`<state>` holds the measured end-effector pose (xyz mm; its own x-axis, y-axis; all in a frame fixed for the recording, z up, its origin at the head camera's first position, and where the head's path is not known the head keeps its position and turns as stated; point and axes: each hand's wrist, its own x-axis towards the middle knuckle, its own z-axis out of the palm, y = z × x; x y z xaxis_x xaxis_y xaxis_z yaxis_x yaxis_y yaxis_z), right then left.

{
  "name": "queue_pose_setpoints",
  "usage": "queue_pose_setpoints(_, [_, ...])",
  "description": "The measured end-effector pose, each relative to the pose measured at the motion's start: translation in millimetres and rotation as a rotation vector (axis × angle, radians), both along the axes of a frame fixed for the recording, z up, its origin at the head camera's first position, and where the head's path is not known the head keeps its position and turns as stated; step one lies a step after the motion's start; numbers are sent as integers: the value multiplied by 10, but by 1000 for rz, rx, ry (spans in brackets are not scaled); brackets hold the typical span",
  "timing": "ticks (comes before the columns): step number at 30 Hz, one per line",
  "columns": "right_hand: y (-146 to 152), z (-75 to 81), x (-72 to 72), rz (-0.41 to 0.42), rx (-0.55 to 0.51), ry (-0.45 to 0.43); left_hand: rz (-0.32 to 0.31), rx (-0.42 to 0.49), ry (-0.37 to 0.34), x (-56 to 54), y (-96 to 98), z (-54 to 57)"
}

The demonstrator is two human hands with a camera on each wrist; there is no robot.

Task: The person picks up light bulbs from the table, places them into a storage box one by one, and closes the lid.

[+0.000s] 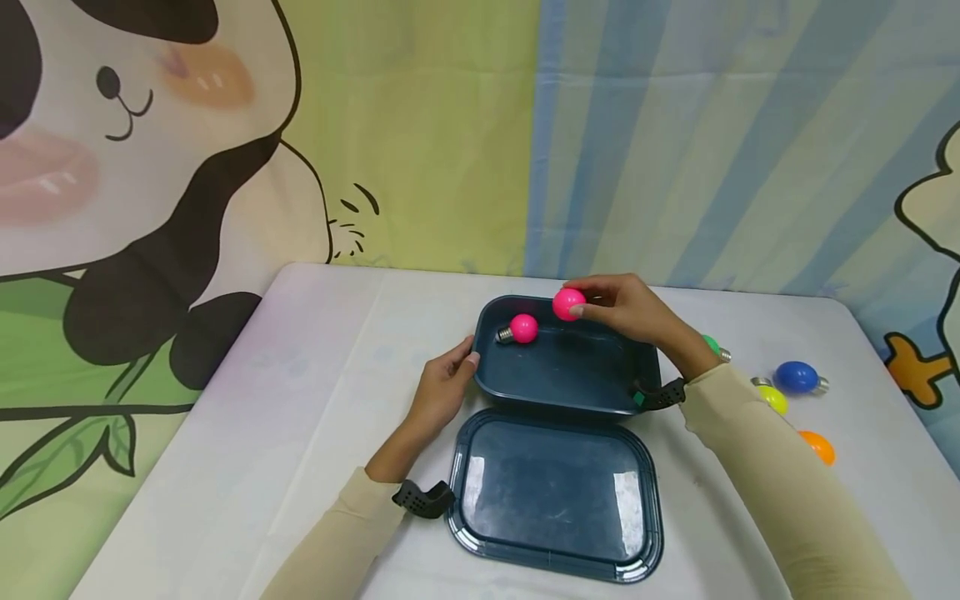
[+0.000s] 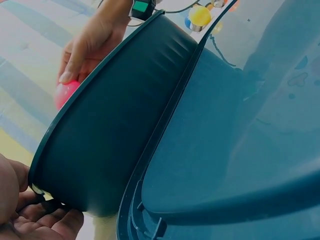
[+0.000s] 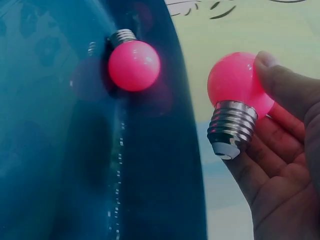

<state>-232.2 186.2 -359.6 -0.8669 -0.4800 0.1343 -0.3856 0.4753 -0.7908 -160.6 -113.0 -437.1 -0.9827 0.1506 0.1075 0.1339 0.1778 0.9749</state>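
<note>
Between its thumb and fingers my right hand [image 1: 626, 310] pinches a pink light bulb [image 3: 235, 82], held near the far rim of a dark blue-green plastic box [image 1: 570, 367]. The bulb's silver screw base [image 3: 232, 125] shows in the right wrist view. A second pink bulb [image 1: 523, 328] lies on its side in the box's far left corner. My left hand [image 1: 437, 387] grips the box's left end, and in the left wrist view its fingers [image 2: 65, 222] lie under the rim. The matching lid [image 1: 555, 487] lies flat in front of the box.
To the right of the box on the white table [image 1: 330, 375] lie a blue bulb [image 1: 797, 377], a yellow bulb [image 1: 772, 399], an orange bulb [image 1: 819, 447] and a green bulb [image 1: 710, 342], the green and orange partly hidden by my right arm. A printed curtain [image 1: 420, 133] hangs behind.
</note>
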Motion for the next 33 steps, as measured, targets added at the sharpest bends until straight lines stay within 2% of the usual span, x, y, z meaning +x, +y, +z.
queue_pose_setpoints(4, [-46,-62,-38,15,2,-46,-15,-20,-3,102,17,220])
queue_pose_setpoints(7, [-89,-120,-69,36,6,-75,-14,-16,-4,141,24,289])
queue_pose_setpoints(11, [-144,-184,-105,67,33,-75,-13,-10,-8,138,27,279])
queue_pose_setpoints(13, [-168,-195,-111,78,45,-73,-16,-21,-13,164,32,339])
queue_pose_setpoints(26, [-198,-230,-132,63,114,-81,-17,-36,-11,171,28,370])
queue_pose_setpoints(33, [-224,-282,-165,148,222,-53,-19,-26,-16,170,21,361])
